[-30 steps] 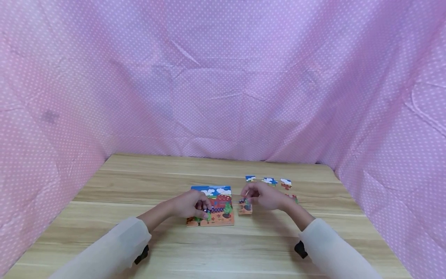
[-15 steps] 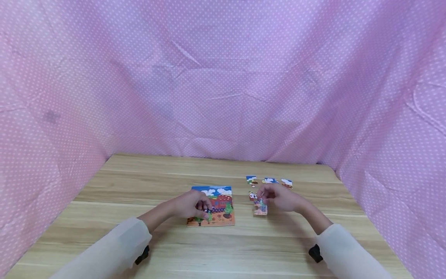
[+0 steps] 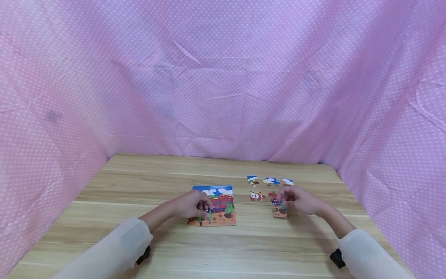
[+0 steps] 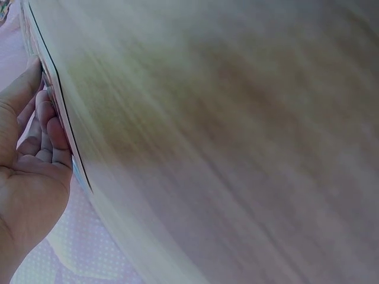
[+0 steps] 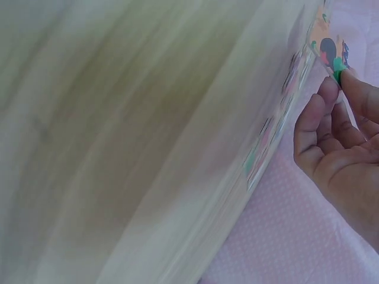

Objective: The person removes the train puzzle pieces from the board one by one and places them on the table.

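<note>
A puzzle board [image 3: 223, 221] with a train picture lies flat on the table. My left hand [image 3: 188, 205] rests over its left part, fingers bent and thumb apart from them; in the left wrist view the fingertips [image 4: 44, 112] sit right at the board's face. To the right, my right hand [image 3: 299, 199] pinches a puzzle piece [image 3: 280, 212] with orange ground and a green plant between thumb and fingers. The piece stands out past the fingertips in the right wrist view and overlaps the near edge of a red train piece [image 3: 273, 197] in the head view.
A piece with big eyes [image 3: 256, 196] lies left of the red one. Behind them is a row of blue-sky pieces [image 3: 271, 181], the rightmost partly covered by my right hand. A pink dotted cloth [image 3: 223, 97] hangs around the wooden table [image 3: 216, 255].
My right hand has moved to the right with the puzzle piece, from beside the board to the loose pieces, uncovering the eyed piece. The left hand has stayed on the board.
</note>
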Demonstrator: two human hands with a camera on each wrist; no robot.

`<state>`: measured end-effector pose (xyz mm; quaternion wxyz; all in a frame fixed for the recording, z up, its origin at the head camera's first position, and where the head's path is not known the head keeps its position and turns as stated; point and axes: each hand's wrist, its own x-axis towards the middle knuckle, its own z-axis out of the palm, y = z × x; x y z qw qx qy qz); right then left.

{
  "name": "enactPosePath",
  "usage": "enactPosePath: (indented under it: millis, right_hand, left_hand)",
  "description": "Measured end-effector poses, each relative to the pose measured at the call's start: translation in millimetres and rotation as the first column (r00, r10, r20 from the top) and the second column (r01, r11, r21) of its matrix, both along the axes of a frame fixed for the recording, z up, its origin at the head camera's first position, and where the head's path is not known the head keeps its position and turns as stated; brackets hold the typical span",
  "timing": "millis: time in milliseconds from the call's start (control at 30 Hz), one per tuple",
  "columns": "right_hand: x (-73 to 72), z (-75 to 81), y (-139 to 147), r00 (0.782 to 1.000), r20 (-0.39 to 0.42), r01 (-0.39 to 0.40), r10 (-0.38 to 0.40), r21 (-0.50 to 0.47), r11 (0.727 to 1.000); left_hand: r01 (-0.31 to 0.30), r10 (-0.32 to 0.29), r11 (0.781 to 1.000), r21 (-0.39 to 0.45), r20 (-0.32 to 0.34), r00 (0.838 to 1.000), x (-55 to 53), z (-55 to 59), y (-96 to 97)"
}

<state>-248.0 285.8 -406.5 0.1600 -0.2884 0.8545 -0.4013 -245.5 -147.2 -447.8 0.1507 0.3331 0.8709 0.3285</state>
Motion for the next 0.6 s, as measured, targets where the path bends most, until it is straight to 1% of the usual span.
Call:
enactPosePath:
  millis: [200,333,600]
  right_hand:
    - [-1.4,-2.3,23.4,1.0,0.007,0.006,-0.006,0.032,0.999]
    - [-1.6,-4.2,36.8,1.0,0.026,0.002,-0.002,0.03,1.0]
    - [-0.8,-7.6,51.2,0.997,0.04,-0.064,0.063,0.006,0.998]
  left_hand:
    - [-0.001,0.001,1.0,0.004,0.003,1.0,-0.3,-0.8,0.0]
    - [0.001,-0.001,1.0,0.004,0.002,1.0,-0.2,-0.1,0.1]
    - [0.009,-0.01,1.0,0.026,0.025,1.0,-0.2,1.1,0.5]
